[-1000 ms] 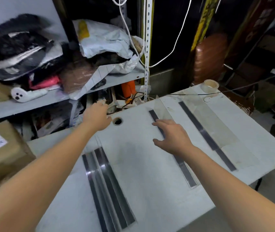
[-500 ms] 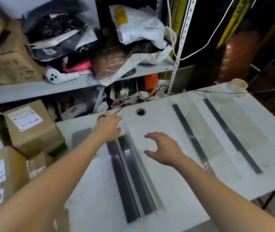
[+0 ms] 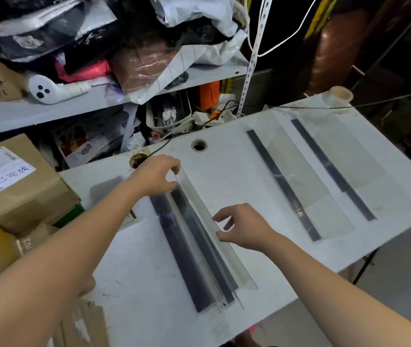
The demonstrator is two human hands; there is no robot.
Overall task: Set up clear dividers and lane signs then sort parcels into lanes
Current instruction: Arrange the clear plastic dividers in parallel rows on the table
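Observation:
On the white table [image 3: 149, 271] lies a stack of clear dividers [image 3: 199, 246] with black base strips, running away from me at the left. My left hand [image 3: 156, 176] pinches the far end of the top clear divider between thumb and fingers. My right hand [image 3: 244, 226] hovers at the long right edge of that stack, fingers loosely curled and holding nothing. Two more clear dividers, one in the middle [image 3: 284, 186] and one at the right [image 3: 332, 169], sit set out on the table. No lane signs show.
A tape roll [image 3: 340, 96] stands at the table's far right corner. Two cable holes [image 3: 199, 145] pierce the table's back edge. Labelled cardboard boxes [image 3: 11, 181] stack up at the left. The metal shelf [image 3: 74, 106] behind holds several bagged parcels.
My right hand left the middle divider and moved left to the stack's right edge. My left hand stayed at the stack's far end and closed on the top divider. The view swung left.

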